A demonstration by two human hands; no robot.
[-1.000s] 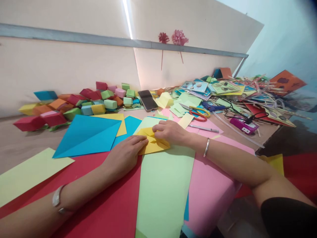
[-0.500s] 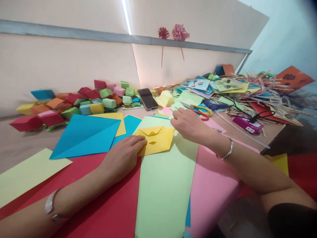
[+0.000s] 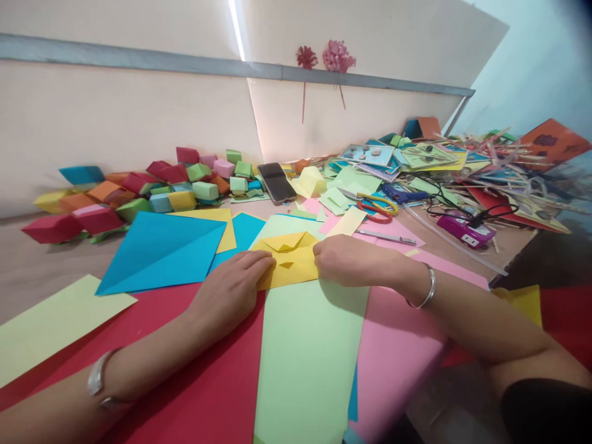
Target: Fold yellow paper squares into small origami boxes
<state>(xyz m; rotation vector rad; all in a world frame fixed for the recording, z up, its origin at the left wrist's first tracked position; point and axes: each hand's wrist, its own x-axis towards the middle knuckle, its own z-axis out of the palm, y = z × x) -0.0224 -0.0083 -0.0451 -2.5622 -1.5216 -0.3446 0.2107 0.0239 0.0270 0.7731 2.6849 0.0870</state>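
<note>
A folded piece of yellow paper (image 3: 296, 279) lies on a long pale green sheet (image 3: 308, 364); its raised top flap stands up, with a small diamond-shaped cut or fold below it. My left hand (image 3: 234, 280) grips the paper's left edge, fingers together, the thumb mostly hidden. At the right edge, my right hand (image 3: 345, 259) is closed on the same yellow paper, its fingertips curled out of sight. Left of them a blue sheet (image 3: 161, 253) with a crease overlaps a red sheet (image 3: 203, 370). A pink sheet (image 3: 398, 345) extends under my right forearm.
Behind my hands lie a phone (image 3: 277, 184), scissors (image 3: 375, 209), a slim cutter knife (image 3: 386, 237) and a blue glue gun (image 3: 404, 195). A purple power socket (image 3: 465, 229) trails black cable. Several paper boxes (image 3: 97, 219) line the wall; card scraps pile up at back right.
My right hand has come down and slightly left, closing on the yellow paper's right side. The top flap stands more open. My left hand stays almost still.
</note>
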